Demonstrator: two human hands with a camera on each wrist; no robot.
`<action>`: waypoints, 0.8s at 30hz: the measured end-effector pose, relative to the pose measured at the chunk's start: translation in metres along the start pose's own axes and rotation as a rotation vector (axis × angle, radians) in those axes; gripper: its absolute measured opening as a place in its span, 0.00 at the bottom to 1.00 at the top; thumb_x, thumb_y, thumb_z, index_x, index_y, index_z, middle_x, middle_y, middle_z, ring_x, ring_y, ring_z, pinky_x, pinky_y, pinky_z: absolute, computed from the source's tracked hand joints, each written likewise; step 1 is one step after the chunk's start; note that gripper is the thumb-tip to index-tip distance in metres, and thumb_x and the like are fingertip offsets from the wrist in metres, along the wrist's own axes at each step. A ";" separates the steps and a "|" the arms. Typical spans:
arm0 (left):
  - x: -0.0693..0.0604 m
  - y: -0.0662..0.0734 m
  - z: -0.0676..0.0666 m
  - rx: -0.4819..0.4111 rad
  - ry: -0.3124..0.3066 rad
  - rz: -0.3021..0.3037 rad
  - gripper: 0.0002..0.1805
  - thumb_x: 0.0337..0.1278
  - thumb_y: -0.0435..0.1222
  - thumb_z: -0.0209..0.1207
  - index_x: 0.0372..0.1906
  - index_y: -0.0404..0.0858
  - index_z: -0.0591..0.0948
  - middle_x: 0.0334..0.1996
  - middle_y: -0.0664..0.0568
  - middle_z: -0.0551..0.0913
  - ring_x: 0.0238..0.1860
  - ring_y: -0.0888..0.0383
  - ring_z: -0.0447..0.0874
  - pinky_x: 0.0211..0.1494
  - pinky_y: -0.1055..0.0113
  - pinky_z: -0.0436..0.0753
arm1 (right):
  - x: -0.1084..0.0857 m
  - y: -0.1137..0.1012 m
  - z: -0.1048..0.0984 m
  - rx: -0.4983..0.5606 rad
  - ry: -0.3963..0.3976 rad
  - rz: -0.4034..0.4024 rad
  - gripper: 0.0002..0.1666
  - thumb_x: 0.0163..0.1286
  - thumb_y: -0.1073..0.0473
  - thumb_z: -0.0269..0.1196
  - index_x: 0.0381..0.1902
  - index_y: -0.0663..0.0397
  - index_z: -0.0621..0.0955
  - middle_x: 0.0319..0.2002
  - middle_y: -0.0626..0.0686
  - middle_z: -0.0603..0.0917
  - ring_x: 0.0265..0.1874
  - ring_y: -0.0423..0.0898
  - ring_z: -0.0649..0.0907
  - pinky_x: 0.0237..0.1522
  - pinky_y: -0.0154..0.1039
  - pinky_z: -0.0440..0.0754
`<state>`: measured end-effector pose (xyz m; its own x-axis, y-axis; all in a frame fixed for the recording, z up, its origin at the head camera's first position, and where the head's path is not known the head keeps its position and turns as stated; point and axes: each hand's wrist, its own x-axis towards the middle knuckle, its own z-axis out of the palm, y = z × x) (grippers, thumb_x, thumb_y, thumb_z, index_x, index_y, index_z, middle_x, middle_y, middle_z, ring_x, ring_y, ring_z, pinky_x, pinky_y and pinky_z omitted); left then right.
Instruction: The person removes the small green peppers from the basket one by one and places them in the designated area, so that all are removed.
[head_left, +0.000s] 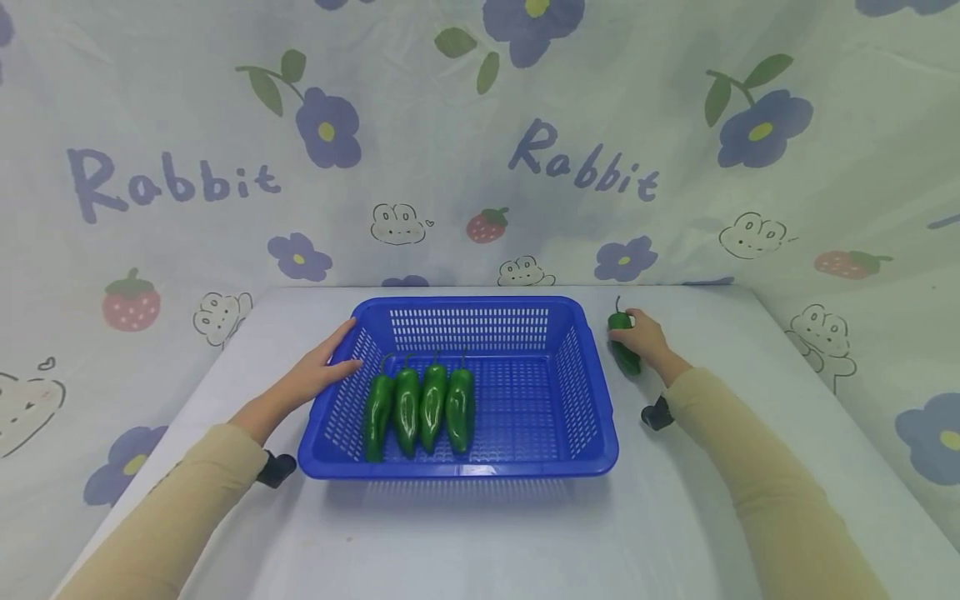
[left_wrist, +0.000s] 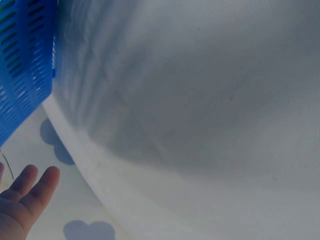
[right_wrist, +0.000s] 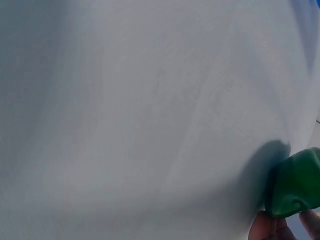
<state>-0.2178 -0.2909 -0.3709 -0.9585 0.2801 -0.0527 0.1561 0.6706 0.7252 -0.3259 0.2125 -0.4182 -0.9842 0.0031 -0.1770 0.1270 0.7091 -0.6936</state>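
- Beige fabric sleeves (head_left: 765,467) reach over the white table (head_left: 480,550);
- left hand (head_left: 309,377), fingers spread, rests at the left rim of the rectangular blue plastic basket (head_left: 405,471);
- right hand (head_left: 645,337) pinches a glossy green pepper (head_left: 627,360) right of it;
- four similar peppers (head_left: 433,408) lie inside

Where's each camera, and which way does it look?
Head: worn on the head, looking forward and down at a blue slotted plastic basket; beige sleeves, left hand and right hand show.
Left wrist: on that wrist, facing the flat white tabletop and basket's side; left fingers show.
Right wrist: on that wrist, facing the tabletop; right fingertips touch a long green pepper.
Head and right wrist both show that pepper.
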 end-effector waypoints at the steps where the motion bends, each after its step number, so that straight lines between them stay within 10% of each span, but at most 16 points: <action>1: 0.000 0.000 0.000 0.000 0.001 0.000 0.41 0.62 0.42 0.48 0.72 0.38 0.39 0.69 0.29 0.43 0.64 0.27 0.49 0.60 0.33 0.56 | 0.000 0.000 0.000 0.003 0.001 0.007 0.41 0.63 0.55 0.55 0.68 0.68 0.52 0.64 0.73 0.59 0.61 0.66 0.64 0.59 0.57 0.67; 16: -0.001 0.005 0.000 -0.003 0.004 -0.027 0.41 0.61 0.40 0.49 0.72 0.38 0.39 0.69 0.29 0.43 0.65 0.27 0.48 0.61 0.32 0.55 | -0.003 -0.006 -0.021 -0.045 -0.037 -0.037 0.44 0.66 0.51 0.54 0.67 0.72 0.49 0.63 0.75 0.57 0.62 0.68 0.61 0.62 0.58 0.62; 24: -0.001 0.004 0.000 -0.013 0.007 -0.015 0.42 0.61 0.40 0.49 0.72 0.38 0.39 0.69 0.30 0.43 0.65 0.27 0.49 0.61 0.33 0.55 | -0.013 -0.052 -0.046 0.046 -0.082 -0.085 0.44 0.66 0.50 0.53 0.70 0.66 0.47 0.63 0.73 0.60 0.59 0.66 0.65 0.58 0.58 0.68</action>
<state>-0.2159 -0.2882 -0.3677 -0.9625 0.2650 -0.0585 0.1388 0.6657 0.7332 -0.3255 0.2080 -0.3477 -0.9784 -0.1147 -0.1719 0.0512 0.6714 -0.7393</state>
